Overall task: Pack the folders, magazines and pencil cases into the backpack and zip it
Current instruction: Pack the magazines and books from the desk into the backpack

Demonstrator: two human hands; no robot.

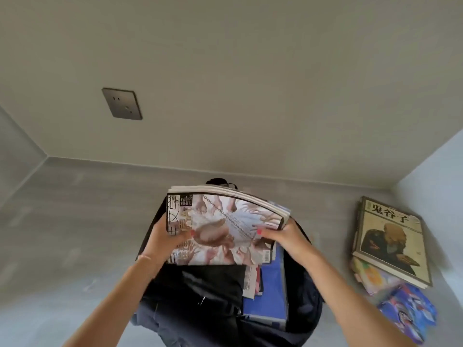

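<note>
- A dark wall socket (122,103) sits on the beige wall (250,71), well up and left of the fingers.
- The grey floor (70,221) spreads below the wall, left of the fingers.
- A pale baseboard (125,163) lines their junction.

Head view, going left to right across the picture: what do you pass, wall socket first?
Wall socket → left hand → stack of magazines held over the open backpack → right hand → book with a seated figure on its cover.
</note>
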